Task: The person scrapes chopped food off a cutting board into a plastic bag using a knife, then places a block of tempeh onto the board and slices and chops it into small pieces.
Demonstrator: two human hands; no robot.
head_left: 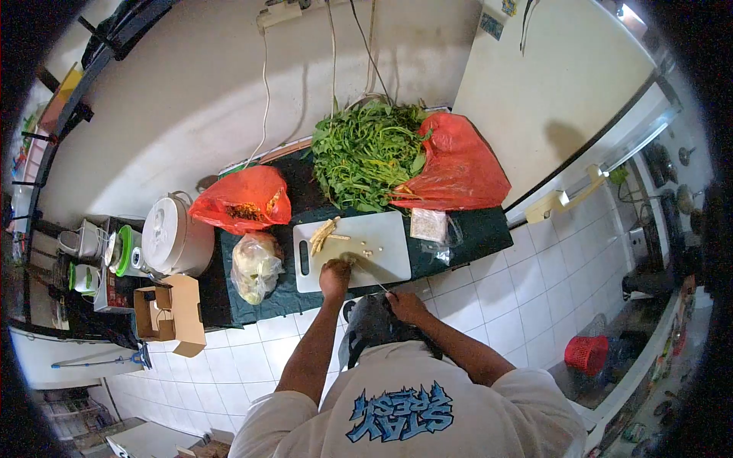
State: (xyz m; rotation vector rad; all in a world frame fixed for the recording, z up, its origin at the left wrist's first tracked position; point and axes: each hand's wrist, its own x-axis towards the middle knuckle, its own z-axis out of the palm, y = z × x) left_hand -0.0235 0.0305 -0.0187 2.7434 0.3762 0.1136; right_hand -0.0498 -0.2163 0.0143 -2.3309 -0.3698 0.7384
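Note:
A white cutting board (382, 229) lies on the dark green table cover. My left hand (334, 279) is closed over the board's near edge; what its fingers press on is too small to make out. A knife (372, 276) is gripped in my right hand (407, 307), just off the board's near edge, its blade pointing toward my left fingers. Long pale yellow vegetables (324, 235), resembling baby corn, form a small pile at the board's upper left. Several small cut pieces (367, 252) are scattered right of the blade.
Leafy greens (366, 156) are heaped behind the board, beside a red plastic bag (462, 168). Another red bag (243, 200) and a clear bag of pale vegetables (256, 267) are at left. A wrapped pale block (429, 225) lies right. A rice cooker (177, 233) stands farther left.

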